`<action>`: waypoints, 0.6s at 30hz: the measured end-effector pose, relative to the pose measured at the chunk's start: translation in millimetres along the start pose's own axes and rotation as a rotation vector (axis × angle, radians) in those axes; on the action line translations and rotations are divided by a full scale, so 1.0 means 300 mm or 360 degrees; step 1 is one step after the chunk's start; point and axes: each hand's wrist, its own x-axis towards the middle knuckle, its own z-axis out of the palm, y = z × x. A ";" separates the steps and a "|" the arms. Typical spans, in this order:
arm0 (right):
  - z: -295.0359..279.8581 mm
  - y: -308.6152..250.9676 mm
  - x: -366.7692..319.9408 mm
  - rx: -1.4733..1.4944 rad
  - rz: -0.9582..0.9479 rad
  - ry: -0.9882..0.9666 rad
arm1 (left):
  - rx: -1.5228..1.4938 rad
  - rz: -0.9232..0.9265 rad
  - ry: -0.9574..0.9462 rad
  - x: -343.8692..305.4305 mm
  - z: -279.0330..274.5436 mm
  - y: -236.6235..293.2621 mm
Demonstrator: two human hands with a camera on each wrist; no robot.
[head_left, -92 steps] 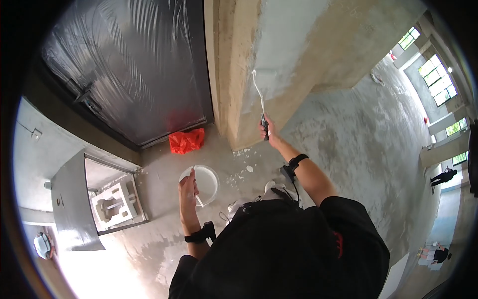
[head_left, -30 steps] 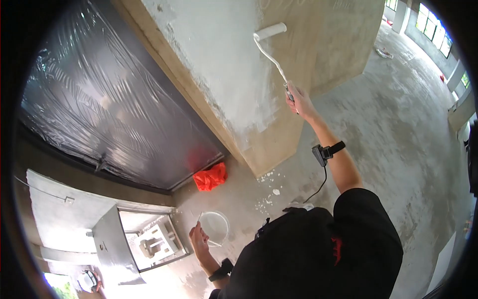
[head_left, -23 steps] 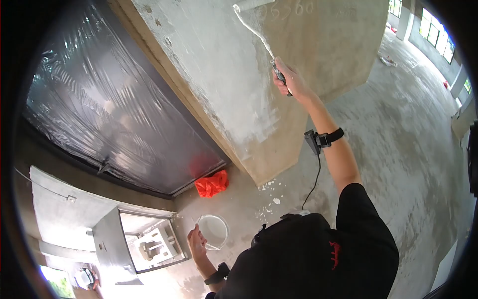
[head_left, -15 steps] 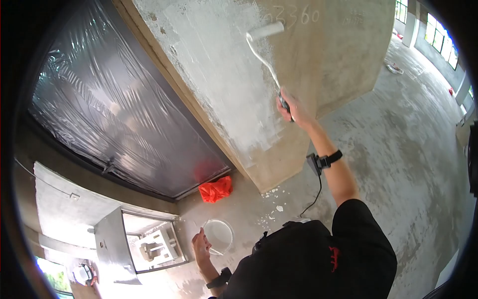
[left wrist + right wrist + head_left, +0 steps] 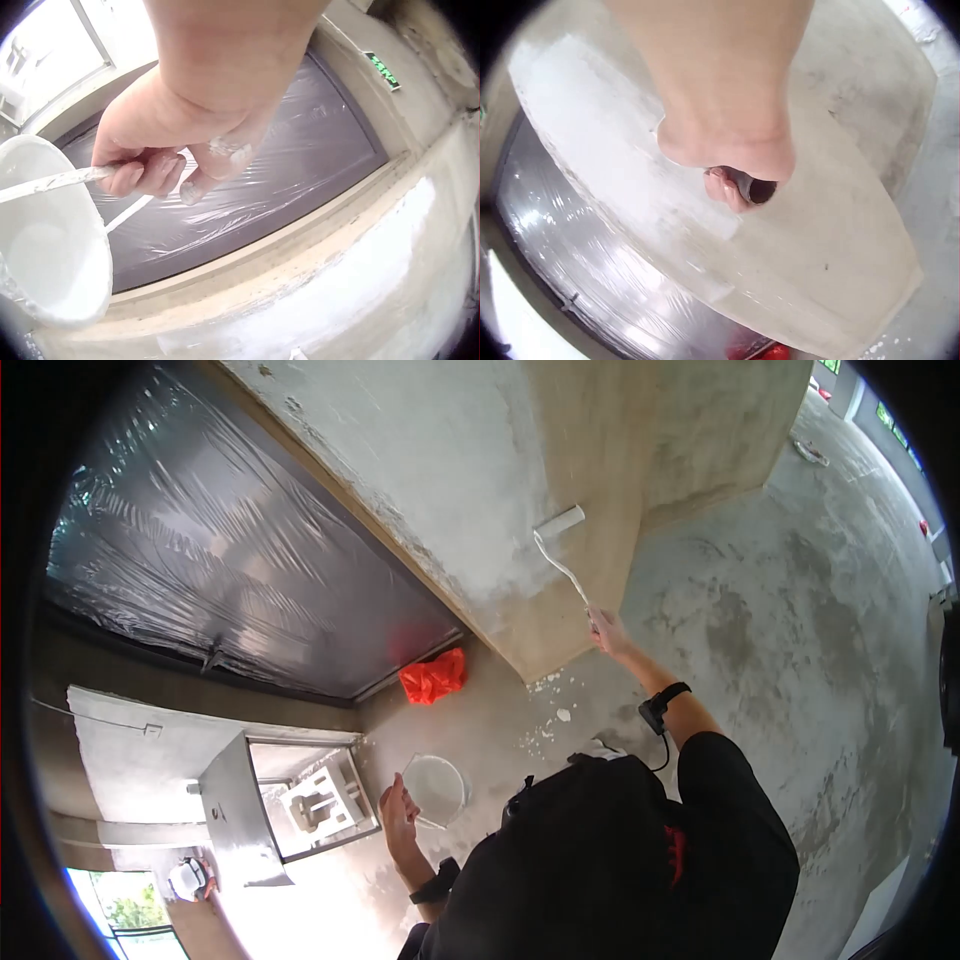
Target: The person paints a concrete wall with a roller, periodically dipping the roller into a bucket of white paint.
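Note:
My right hand (image 5: 610, 633) grips a paint roller (image 5: 562, 521) by its handle. The roller's white sleeve is on the wall (image 5: 585, 575), at the boundary of the whitish coat and bare tan surface. In the right wrist view curled fingers (image 5: 724, 187) wrap the handle, whose hollow end shows; the roller head is hidden there. Low at the left, my left hand (image 5: 400, 815) holds a white bucket (image 5: 463, 788) by its handle. The left wrist view shows fingers curled round the pale bail (image 5: 56, 183), white smears on the hand, and the bucket hanging tilted.
A door (image 5: 250, 570) wrapped in clear plastic film adjoins the wall. On the floor lies a red plastic bag (image 5: 434, 677), with white chips (image 5: 563, 715) scattered near the wall's foot. An open cabinet (image 5: 240, 810) stands at the left; several windows are farther off.
The roller has run up the wall past chalked digits, then down again, lower and slightly right. The view has tilted and turned. The left hand has kept its hold on the bucket.

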 end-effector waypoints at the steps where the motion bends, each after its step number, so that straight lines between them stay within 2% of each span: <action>1: -0.011 0.047 -0.004 -0.0047 -0.0016 0.0037 | -0.0025 0.0013 -0.0034 0.003 -0.011 0.003; 3: -0.053 0.133 -0.002 -0.0089 -0.0029 0.0070 | -0.0046 0.0028 -0.0063 -0.002 -0.010 0.004; 8: -0.092 0.406 -0.012 -0.0588 0.0104 0.0214 | -0.0015 -0.0049 0.0051 -0.006 -0.006 0.001; 12: 0.043 0.346 -0.041 -0.0546 0.0061 0.0154 | 0.0041 -0.0050 -0.0042 0.005 -0.037 -0.008; 14: 0.126 0.239 -0.043 -0.0506 -0.0071 0.0168 | 0.0022 -0.0046 -0.0108 0.015 -0.053 -0.014; 18: 0.206 0.183 0.027 -0.0489 -0.0283 0.0158 | 0.0037 -0.0125 -0.0033 0.003 -0.031 -0.003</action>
